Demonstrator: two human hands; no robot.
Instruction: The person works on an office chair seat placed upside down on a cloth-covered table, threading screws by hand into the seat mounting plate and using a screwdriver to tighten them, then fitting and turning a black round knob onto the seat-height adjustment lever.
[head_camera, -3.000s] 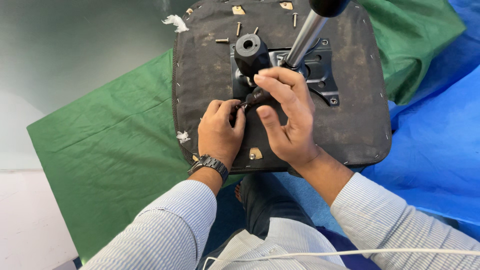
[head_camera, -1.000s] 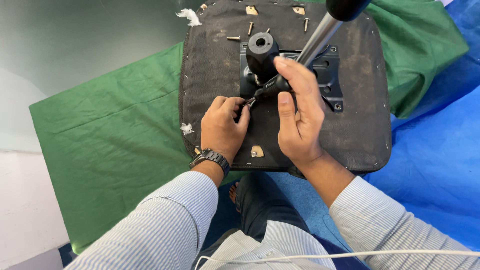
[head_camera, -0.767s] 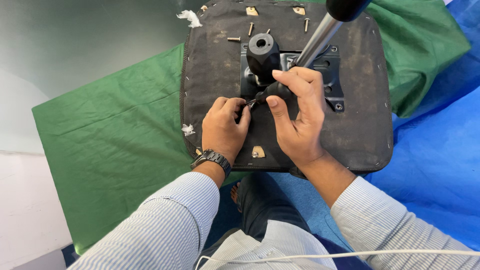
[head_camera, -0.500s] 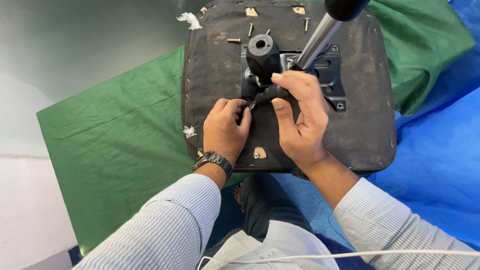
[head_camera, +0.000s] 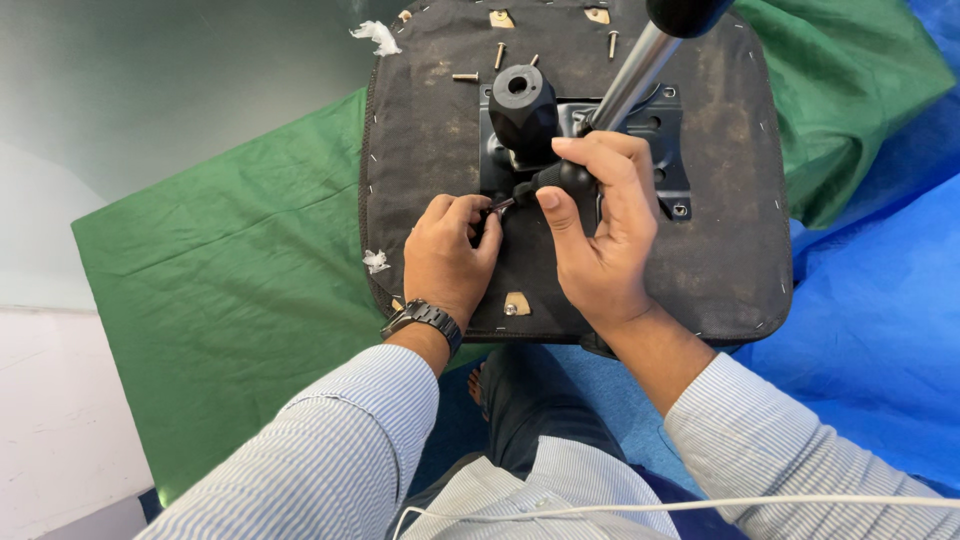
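Working on the underside of an upturned chair seat (head_camera: 720, 250), the person has both hands at the black metal mechanism plate (head_camera: 665, 150) bolted near its middle. The left hand (head_camera: 448, 255) is closed in a narrow pinch on a small dark tool or fastener (head_camera: 500, 207), too small to identify, its tip pointing toward the base of the black cylindrical hub (head_camera: 522, 105). The right hand (head_camera: 600, 235) is wrapped around a black knob (head_camera: 562, 178) at the lower end of a silver lever (head_camera: 632, 75), thumb pressed against the knob's side. The seat lies on a green cloth (head_camera: 230, 290) over a blue tarp (head_camera: 880, 330). Several loose bolts (head_camera: 497, 56) rest on the seat's far edge, near a scrap of white stuffing (head_camera: 376, 35). Judged from this arrangement, the step in hand is fitting or loosening a small fixing where the knob meets the mechanism. The next move appears to call for holding the knob steady with the right hand, keeping the pinched part aligned with its seat, and turning with light, controlled force so it does not slip.
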